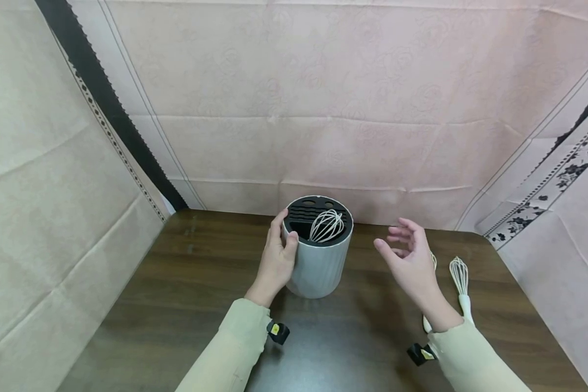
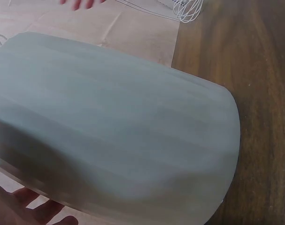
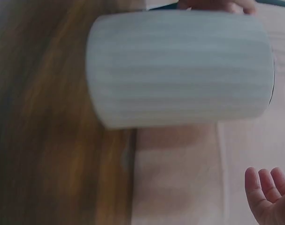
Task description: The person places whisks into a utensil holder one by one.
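Observation:
A pale grey ribbed utensil holder [image 1: 318, 275] with a black slotted top stands upright on the table. Wire loops of a white whisk [image 1: 326, 225] stick up out of its larger front opening; the handle is hidden inside. My left hand [image 1: 274, 261] grips the holder's left side near the rim, thumb in front; its fingers [image 2: 46, 211] also show in the left wrist view. To the right, apart from the holder, my right hand [image 1: 414, 267] is raised above the table with fingers spread loosely and nothing in them. The right wrist view shows it [image 3: 273, 199] empty beside the holder.
A white whisk [image 1: 459, 277] lies on the brown wooden table [image 1: 186, 326] at the right. Next to it is another white wire-ended utensil [image 1: 434, 261], mostly hidden behind my right hand and wrist. Pale patterned cloth [image 1: 333, 109] hangs behind the table and along both sides.

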Motion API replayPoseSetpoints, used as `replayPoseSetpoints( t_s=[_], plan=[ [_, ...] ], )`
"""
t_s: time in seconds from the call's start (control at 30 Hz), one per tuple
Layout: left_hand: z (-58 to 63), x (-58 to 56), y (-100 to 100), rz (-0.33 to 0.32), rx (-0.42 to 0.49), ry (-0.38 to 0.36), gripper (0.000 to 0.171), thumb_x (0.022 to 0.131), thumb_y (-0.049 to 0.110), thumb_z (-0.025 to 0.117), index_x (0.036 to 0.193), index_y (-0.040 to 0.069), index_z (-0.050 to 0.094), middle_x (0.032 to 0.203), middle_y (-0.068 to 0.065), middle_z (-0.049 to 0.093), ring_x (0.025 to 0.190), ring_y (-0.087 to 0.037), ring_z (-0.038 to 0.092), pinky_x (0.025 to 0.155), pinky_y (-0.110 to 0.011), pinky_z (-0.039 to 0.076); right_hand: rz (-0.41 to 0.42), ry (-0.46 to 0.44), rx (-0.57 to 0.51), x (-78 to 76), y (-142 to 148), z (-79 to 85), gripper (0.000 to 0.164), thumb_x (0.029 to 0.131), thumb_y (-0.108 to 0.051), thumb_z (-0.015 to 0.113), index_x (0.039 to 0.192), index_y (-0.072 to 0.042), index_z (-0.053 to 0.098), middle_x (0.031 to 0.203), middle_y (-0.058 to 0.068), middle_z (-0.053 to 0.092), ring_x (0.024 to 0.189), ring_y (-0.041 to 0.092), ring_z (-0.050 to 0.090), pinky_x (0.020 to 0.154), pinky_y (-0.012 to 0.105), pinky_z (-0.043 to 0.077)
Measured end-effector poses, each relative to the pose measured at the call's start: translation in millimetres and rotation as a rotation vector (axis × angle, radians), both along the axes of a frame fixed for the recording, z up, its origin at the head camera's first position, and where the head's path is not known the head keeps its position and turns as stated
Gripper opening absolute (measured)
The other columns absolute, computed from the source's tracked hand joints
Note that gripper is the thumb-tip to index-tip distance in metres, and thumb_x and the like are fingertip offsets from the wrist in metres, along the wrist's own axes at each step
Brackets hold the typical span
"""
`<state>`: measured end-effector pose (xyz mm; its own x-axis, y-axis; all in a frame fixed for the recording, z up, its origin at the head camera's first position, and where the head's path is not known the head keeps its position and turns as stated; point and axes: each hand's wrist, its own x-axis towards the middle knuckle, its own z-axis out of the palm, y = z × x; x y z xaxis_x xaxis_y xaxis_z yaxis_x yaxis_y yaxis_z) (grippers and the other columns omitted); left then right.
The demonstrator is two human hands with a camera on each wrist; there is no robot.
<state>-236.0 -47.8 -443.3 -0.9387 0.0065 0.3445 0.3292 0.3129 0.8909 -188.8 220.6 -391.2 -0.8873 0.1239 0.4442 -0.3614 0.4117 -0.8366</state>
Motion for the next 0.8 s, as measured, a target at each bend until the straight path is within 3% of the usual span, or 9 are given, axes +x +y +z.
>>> replayPoseSetpoints(
  t_s=[0.2,0.33,0.43,0.67,0.8],
  plan=[
    [0.7,0.4,0,0.005,-0.004,-0.002,0.052,0.102,0.043,0.042,0.149,0.043,0.021,0.152,0.000,0.028,0.132,-0.025,0.039,0.105,-0.052,0.034,-0.095,-0.081,0.099,3.7,28,-19.2,0.070,0.088,-0.028,0.072,0.143,-0.008,0.034,0.123,0.009,0.053,0.109,0.025,0.054,0.080,0.018,0.046],
    [0.8,0.7,0,0.004,-0.008,-0.010,0.052,0.102,0.042,0.042,0.149,0.043,0.021,0.152,-0.001,0.028,0.132,-0.025,0.039,0.104,-0.053,0.034,-0.175,-0.138,0.114,-6.2,54,-49.8,0.076,0.086,-0.037,0.073,0.145,-0.011,0.032,0.125,0.008,0.052,0.110,0.025,0.052,0.080,0.015,0.044],
    [1.2,1.1,0,0.006,-0.012,-0.013,0.052,0.102,0.042,0.042,0.149,0.043,0.021,0.152,-0.001,0.029,0.132,-0.026,0.039,0.104,-0.054,0.034,-0.239,-0.193,0.118,-8.9,69,-62.2,0.080,0.085,-0.040,0.072,0.146,-0.010,0.030,0.127,0.012,0.052,0.112,0.027,0.052,0.080,0.016,0.042],
    [1.3,1.3,0,0.005,-0.014,-0.004,0.051,0.102,0.042,0.042,0.149,0.042,0.021,0.151,-0.002,0.029,0.133,-0.026,0.039,0.105,-0.053,0.034,-0.311,-0.296,0.165,-8.8,89,-74.1,0.087,0.086,-0.049,0.068,0.148,-0.004,0.026,0.131,0.021,0.049,0.116,0.033,0.050,0.089,0.044,0.041],
    [1.5,1.6,0,0.009,-0.015,-0.008,0.051,0.102,0.043,0.042,0.149,0.043,0.021,0.151,-0.002,0.029,0.132,-0.026,0.039,0.104,-0.054,0.034,-0.309,-0.327,0.172,-9.2,96,-79.8,0.090,0.087,-0.050,0.066,0.149,-0.001,0.022,0.132,0.025,0.046,0.116,0.037,0.047,0.091,0.051,0.041]
  ],
)
